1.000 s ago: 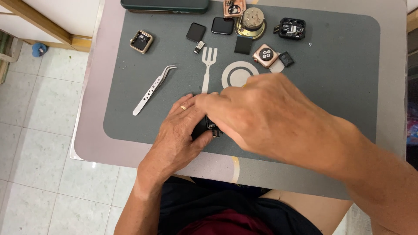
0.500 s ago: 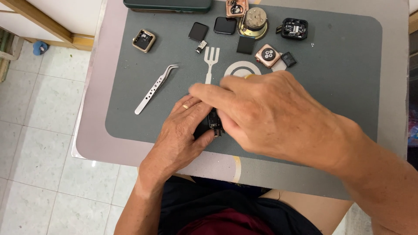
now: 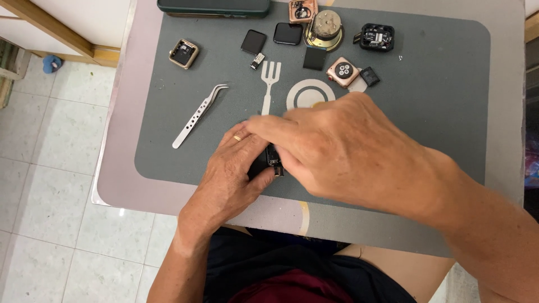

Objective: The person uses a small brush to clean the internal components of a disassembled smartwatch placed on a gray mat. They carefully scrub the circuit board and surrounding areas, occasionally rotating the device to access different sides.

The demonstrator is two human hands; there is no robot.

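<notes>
While curved tweezers [image 3: 199, 115] lie idle at left, my left hand [image 3: 233, 174] and right hand [image 3: 342, 151] pinch a small dark watch module [image 3: 268, 163] together, low on the grey mat [image 3: 438, 112]. Looks light, stiff, fragile; best gripped by the edges. No containers with visible contents.

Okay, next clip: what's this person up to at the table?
A person sits at a table with a grey mat, both hands on one small dark part. The left hand steadies it from the side, and the right hand covers it from above. Curved tweezers lie unused to the left. Small watch-like cases and screens, including a rose-coloured case, sit along the mat's far edge.
</notes>
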